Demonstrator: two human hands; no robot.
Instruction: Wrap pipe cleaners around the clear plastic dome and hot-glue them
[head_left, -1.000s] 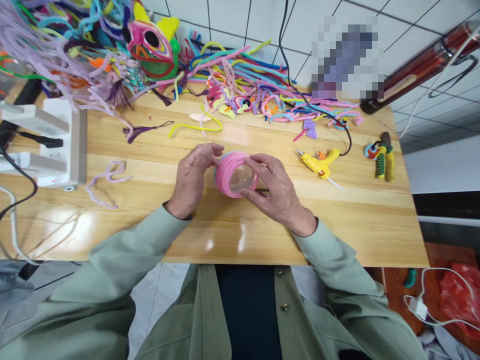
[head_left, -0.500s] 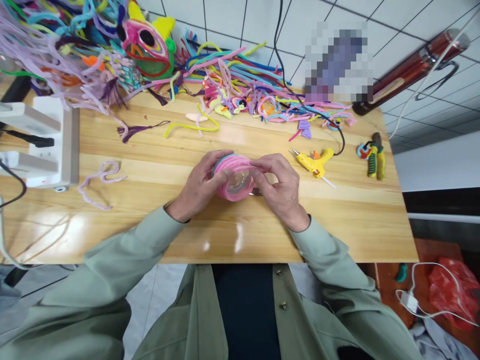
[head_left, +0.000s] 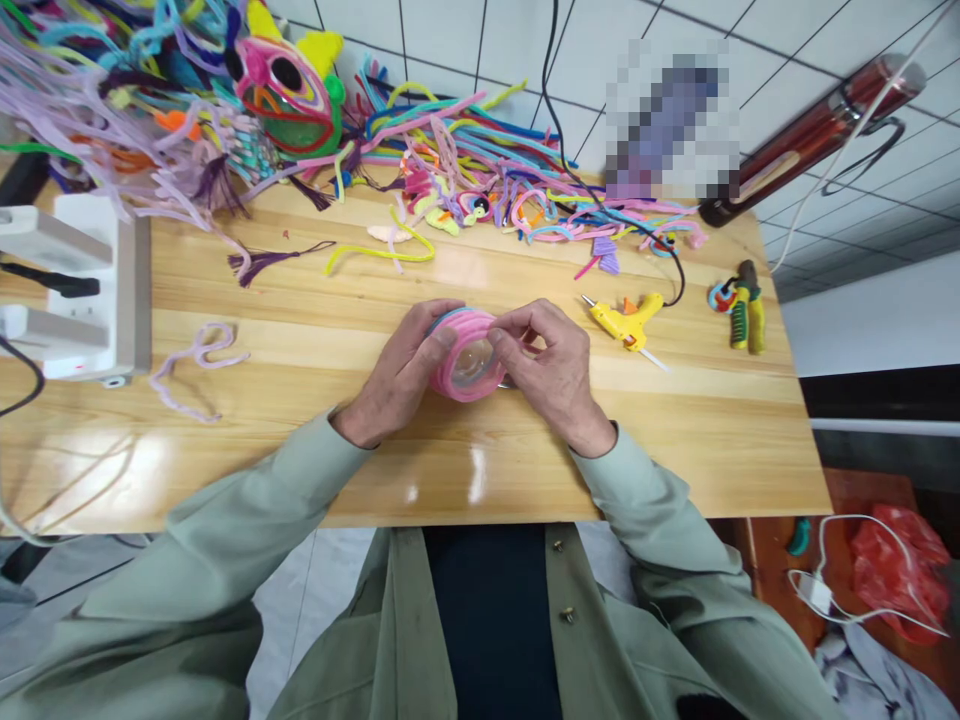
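Note:
A round clear plastic container (head_left: 474, 365), ringed with pink pipe cleaner (head_left: 459, 385) and a blue band at its far side, is held over the middle of the table. My left hand (head_left: 409, 370) wraps around its left side, thumb along the pink rings. My right hand (head_left: 547, 365) is closed in a pinch at the upper right rim, thumb and forefinger on the pink pipe cleaner; the exact grip is partly hidden by the fingers. A small shiny metal thing (head_left: 507, 383) shows beside the container, mostly hidden.
A yellow hot glue gun (head_left: 628, 320) lies to the right, its cord running back. Farther right are pliers (head_left: 747, 308). Pipe cleaners (head_left: 465, 140) heap along the wall, near a fish-like craft mask (head_left: 289, 90). A power strip (head_left: 97, 290) stands left; a red thermos (head_left: 814, 140) stands back right.
My right hand has shifted slightly left along the rim, its thumb and forefinger closing in a tighter pinch. The container has turned a little; my left hand keeps its hold.

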